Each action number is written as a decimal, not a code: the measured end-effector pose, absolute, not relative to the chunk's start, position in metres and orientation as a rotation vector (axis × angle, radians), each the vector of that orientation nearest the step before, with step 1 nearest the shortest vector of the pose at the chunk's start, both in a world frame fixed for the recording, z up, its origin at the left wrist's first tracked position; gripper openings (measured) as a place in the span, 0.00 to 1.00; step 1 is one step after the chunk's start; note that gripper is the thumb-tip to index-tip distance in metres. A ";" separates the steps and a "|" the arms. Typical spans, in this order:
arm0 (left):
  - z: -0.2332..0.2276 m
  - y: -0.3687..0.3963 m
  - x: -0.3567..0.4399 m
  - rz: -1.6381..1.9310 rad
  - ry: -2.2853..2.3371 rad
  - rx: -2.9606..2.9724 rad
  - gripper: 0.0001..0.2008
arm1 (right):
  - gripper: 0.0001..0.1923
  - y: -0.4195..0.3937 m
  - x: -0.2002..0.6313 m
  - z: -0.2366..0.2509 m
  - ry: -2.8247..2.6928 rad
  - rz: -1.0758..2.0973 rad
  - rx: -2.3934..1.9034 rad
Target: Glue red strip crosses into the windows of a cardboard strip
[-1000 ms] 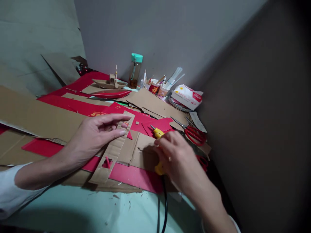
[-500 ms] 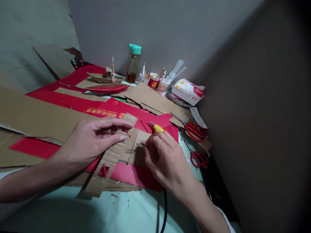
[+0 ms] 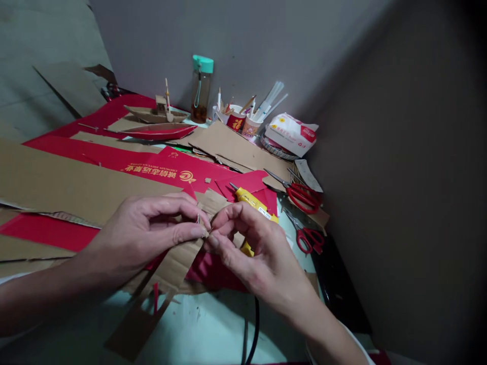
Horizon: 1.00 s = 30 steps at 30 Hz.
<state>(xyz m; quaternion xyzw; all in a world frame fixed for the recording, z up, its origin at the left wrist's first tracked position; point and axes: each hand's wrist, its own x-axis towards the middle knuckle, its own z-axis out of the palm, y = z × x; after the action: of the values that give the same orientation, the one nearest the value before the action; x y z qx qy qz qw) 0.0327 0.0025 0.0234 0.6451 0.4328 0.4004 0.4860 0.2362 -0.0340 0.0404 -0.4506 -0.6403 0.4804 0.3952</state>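
A corrugated cardboard strip (image 3: pixel 178 263) with a cut-out window slants below my hands; a thin red strip (image 3: pixel 155 298) stands in the window. My left hand (image 3: pixel 152 223) grips the cardboard strip at its upper part, thumb and fingertips closed on its edge. Right against those fingertips, my right hand (image 3: pixel 254 248) is closed in a pinch; whatever is between its thumb and forefinger is too small or hidden to make out. A yellow glue gun (image 3: pixel 247 196) lies behind and partly under my right hand, its nozzle pointing away to the left.
Two pairs of red-handled scissors (image 3: pixel 303 197) lie at the right. Farther back are a cardboard boat (image 3: pixel 146 114), a red boat hull (image 3: pixel 162 132), a bottle (image 3: pixel 200 91), cups of sticks (image 3: pixel 236 119) and a tissue pack (image 3: pixel 291 134). Red card and cardboard sheets (image 3: pixel 68 177) cover the left.
My right hand has moved left to meet my left fingertips. The cardboard strip is lifted and tilted, its lower end nearer me. More of the glue gun shows. The view has shifted slightly.
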 end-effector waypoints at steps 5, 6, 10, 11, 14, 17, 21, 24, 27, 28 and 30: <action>0.022 0.001 0.032 0.940 1.023 1.491 0.05 | 0.07 -0.034 0.236 0.042 -1.572 1.263 -1.122; 0.023 0.001 0.033 0.947 1.024 1.485 0.05 | 0.08 -0.034 0.236 0.042 -1.569 1.269 -1.117; 0.029 -0.001 0.035 1.002 1.040 1.514 0.05 | 0.08 -0.036 0.235 0.040 -1.629 1.198 -1.123; 0.031 -0.001 0.035 1.010 1.044 1.523 0.05 | 0.07 -0.037 0.235 0.040 -1.653 1.157 -1.128; 0.032 0.000 0.035 1.009 1.043 1.527 0.04 | 0.05 -0.038 0.235 0.040 -1.683 1.046 -1.145; 0.028 0.002 0.033 1.046 1.056 1.557 0.07 | 0.02 -0.038 0.236 0.042 -1.678 0.967 -1.141; 0.024 0.003 0.029 1.027 1.040 1.660 0.06 | 0.03 -0.038 0.238 0.040 -1.731 0.888 -1.099; 0.025 0.001 0.026 1.005 1.049 1.635 0.03 | 0.04 -0.038 0.238 0.037 -1.745 0.873 -1.098; 0.028 0.001 0.025 1.063 1.093 1.666 0.05 | 0.03 -0.039 0.238 0.035 -1.769 0.846 -1.115; 0.028 0.001 0.025 1.095 1.098 1.687 0.05 | 0.01 -0.040 0.238 0.035 -1.778 0.831 -1.123; 0.027 0.002 0.026 1.117 1.092 1.716 0.06 | 0.02 -0.041 0.237 0.036 -1.798 0.788 -1.138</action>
<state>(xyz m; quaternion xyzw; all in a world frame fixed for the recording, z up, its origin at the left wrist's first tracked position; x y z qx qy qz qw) 0.0258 0.0019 0.0274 0.6781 0.4316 0.4412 0.3991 0.2368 -0.0413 0.0358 -0.4545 -0.7183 0.3147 0.4225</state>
